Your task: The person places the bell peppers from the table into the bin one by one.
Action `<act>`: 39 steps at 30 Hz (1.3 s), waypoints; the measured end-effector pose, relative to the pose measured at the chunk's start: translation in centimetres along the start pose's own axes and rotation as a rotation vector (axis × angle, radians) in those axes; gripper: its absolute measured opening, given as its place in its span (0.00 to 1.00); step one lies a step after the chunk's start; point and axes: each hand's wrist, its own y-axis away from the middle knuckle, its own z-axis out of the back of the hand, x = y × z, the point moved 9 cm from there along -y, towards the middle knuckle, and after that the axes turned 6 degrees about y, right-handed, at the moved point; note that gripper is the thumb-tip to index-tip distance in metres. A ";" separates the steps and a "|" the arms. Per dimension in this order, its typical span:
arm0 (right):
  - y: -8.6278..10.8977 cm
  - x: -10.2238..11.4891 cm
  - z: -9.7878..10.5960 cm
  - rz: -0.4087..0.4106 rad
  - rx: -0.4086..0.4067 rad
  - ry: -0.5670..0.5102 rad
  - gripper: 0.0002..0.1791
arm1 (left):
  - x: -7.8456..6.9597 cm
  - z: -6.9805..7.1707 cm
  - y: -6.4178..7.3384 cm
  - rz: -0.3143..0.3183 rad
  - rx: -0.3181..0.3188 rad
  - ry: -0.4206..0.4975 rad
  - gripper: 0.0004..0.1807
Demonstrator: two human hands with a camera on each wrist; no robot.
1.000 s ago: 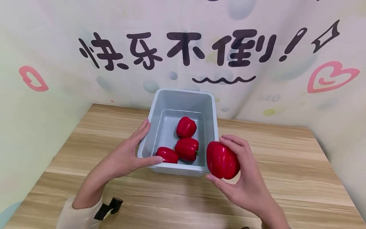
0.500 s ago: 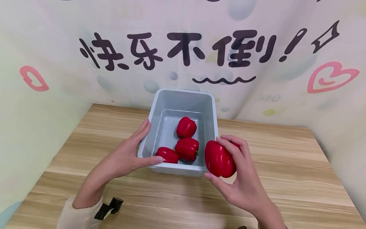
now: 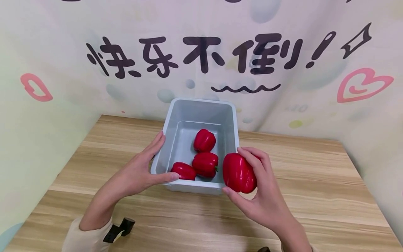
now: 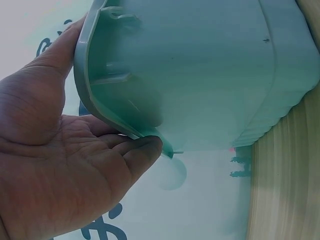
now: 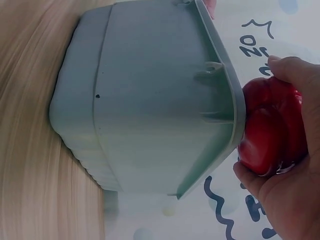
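Observation:
A grey plastic bin point(image 3: 196, 101) stands on the table with three red bell peppers inside: one at the middle point(image 3: 204, 140), one just below it with a green stem point(image 3: 205, 164), and one by the near left corner point(image 3: 183, 170). My left hand point(image 3: 138, 175) holds the bin's near left corner, thumb over the front rim and fingers along the left rim. In the left wrist view, fingertips point(image 4: 147, 147) curl at the rim. My right hand point(image 3: 267, 196) grips another red bell pepper point(image 3: 238, 173) at the bin's near right corner; the right wrist view shows it right beside the rim.
The wood-grain table point(image 3: 315, 175) extends to both sides of the bin. Behind it hangs a pale cloth point(image 3: 201, 21) with large dark characters and pink hearts. A black device point(image 3: 119, 231) is strapped at the left sleeve.
My right hand has shifted slightly left and up with the held bell pepper, so it overlaps the bin's corner more. The left hand, the bin and the peppers inside stay put.

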 end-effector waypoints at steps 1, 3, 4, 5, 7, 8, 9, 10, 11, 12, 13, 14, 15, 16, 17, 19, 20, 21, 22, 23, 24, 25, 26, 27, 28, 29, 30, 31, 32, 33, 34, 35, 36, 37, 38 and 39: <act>0.0 -0.1 0.0 -0.009 0.001 0.002 0.56 | 0.0 0.0 0.0 0.000 0.000 -0.001 0.65; -0.1 -0.1 0.0 -0.021 0.003 0.008 0.56 | 0.0 0.0 0.0 0.000 0.001 -0.002 0.65; -0.1 -0.2 -0.1 -0.028 0.005 0.008 0.56 | 0.0 0.0 0.0 -0.001 0.001 -0.001 0.65; -0.2 -0.2 -0.1 -0.034 0.008 0.007 0.57 | 0.0 0.0 0.0 -0.001 0.002 0.000 0.65; -0.2 -0.3 -0.2 -0.044 0.013 0.004 0.58 | 0.0 0.0 0.0 -0.001 0.003 0.002 0.65; -0.3 -0.3 -0.2 -0.045 0.014 0.002 0.58 | 0.0 0.0 0.0 -0.001 0.003 0.004 0.65; -0.3 -0.3 -0.3 -0.047 0.016 0.000 0.59 | 0.0 0.0 0.0 -0.001 0.003 0.005 0.65; -0.3 -0.3 -0.3 -0.046 0.017 -0.001 0.60 | 0.0 0.0 0.0 -0.001 0.003 0.004 0.65; -0.3 -0.3 -0.3 -0.045 0.017 -0.001 0.60 | 0.0 0.0 0.0 -0.001 0.003 0.004 0.65; -0.3 -0.2 -0.3 -0.043 0.016 0.000 0.60 | 0.0 0.0 0.0 -0.002 0.002 0.005 0.65; -0.3 -0.2 -0.3 -0.040 0.014 -0.001 0.59 | 0.0 0.0 0.0 -0.004 0.002 0.006 0.65; -0.4 -0.2 -0.3 -0.037 0.013 -0.002 0.59 | 0.0 0.0 0.0 -0.005 0.001 0.006 0.65; -0.4 -0.2 -0.3 -0.037 0.012 -0.003 0.59 | 0.0 0.0 0.0 -0.006 0.000 0.005 0.65; -0.4 -0.2 -0.3 -0.038 0.012 -0.003 0.58 | 0.0 0.0 0.0 -0.007 0.000 0.004 0.65; -0.4 -0.2 -0.4 -0.042 0.013 -0.002 0.58 | 0.0 0.0 0.0 -0.008 0.000 0.004 0.65; -0.5 -0.3 -0.4 -0.051 0.017 0.000 0.58 | -0.1 0.0 0.0 -0.008 -0.001 0.003 0.65; -0.5 -0.4 -0.4 -0.056 0.019 0.002 0.58 | -0.1 0.0 0.0 -0.007 -0.001 0.002 0.65; -0.5 -0.4 -0.5 -0.061 0.022 0.005 0.58 | -0.1 0.0 0.0 -0.007 -0.001 0.003 0.65; -0.5 -0.5 -0.5 -0.064 0.023 0.007 0.58 | -0.1 0.0 0.0 -0.007 -0.001 0.004 0.65; -0.5 -0.5 -0.5 -0.065 0.024 0.007 0.58 | -0.1 0.0 0.0 -0.007 -0.001 0.005 0.65; -0.5 -0.5 -0.5 -0.063 0.023 0.007 0.58 | -0.1 0.0 0.0 -0.006 -0.001 0.006 0.64; -0.5 -0.4 -0.5 -0.060 0.022 0.008 0.58 | -0.1 0.0 0.0 -0.006 -0.001 0.007 0.64; -0.5 -0.4 -0.5 -0.057 0.021 0.009 0.58 | -0.1 0.0 0.0 -0.006 -0.001 0.007 0.64; -0.6 -0.4 -0.6 -0.055 0.021 0.012 0.58 | -0.2 0.0 0.1 -0.006 -0.001 0.007 0.64; -0.6 -0.4 -0.6 -0.053 0.020 0.016 0.58 | -0.2 0.0 0.1 -0.007 -0.002 0.008 0.64; -0.6 -0.3 -0.6 -0.051 0.020 0.021 0.59 | -0.2 0.0 0.1 -0.009 -0.002 0.007 0.64; -0.6 -0.3 -0.6 -0.051 0.021 0.025 0.59 | -0.2 0.1 0.1 -0.010 -0.003 0.006 0.64; -0.6 -0.3 -0.6 -0.049 0.021 0.030 0.59 | -0.2 0.1 0.1 -0.011 -0.005 0.005 0.64; -0.6 -0.3 -0.7 -0.049 0.023 0.032 0.60 | -0.2 0.1 0.1 -0.012 -0.006 0.005 0.64; -0.6 -0.3 -0.7 -0.049 0.025 0.035 0.60 | -0.2 0.1 0.0 -0.014 -0.007 0.005 0.64; -0.6 -0.3 -0.7 -0.048 0.025 0.036 0.59 | -0.2 0.1 0.0 -0.014 -0.007 0.006 0.64; -0.6 -0.3 -0.7 -0.044 0.025 0.038 0.59 | -0.2 0.1 0.0 -0.015 -0.008 0.004 0.64; -0.6 -0.3 -0.8 -0.041 0.025 0.037 0.59 | -0.2 0.1 0.0 -0.016 -0.008 0.005 0.64; -0.6 -0.2 -0.8 -0.035 0.023 0.037 0.58 | -0.2 0.1 0.0 -0.018 -0.008 0.006 0.64; -0.6 -0.3 -0.8 -0.033 0.023 0.037 0.57 | -0.2 0.0 0.0 -0.019 -0.008 0.007 0.64; -0.6 -0.2 -0.8 -0.027 0.019 0.039 0.57 | -0.2 0.0 0.0 -0.021 -0.007 0.008 0.64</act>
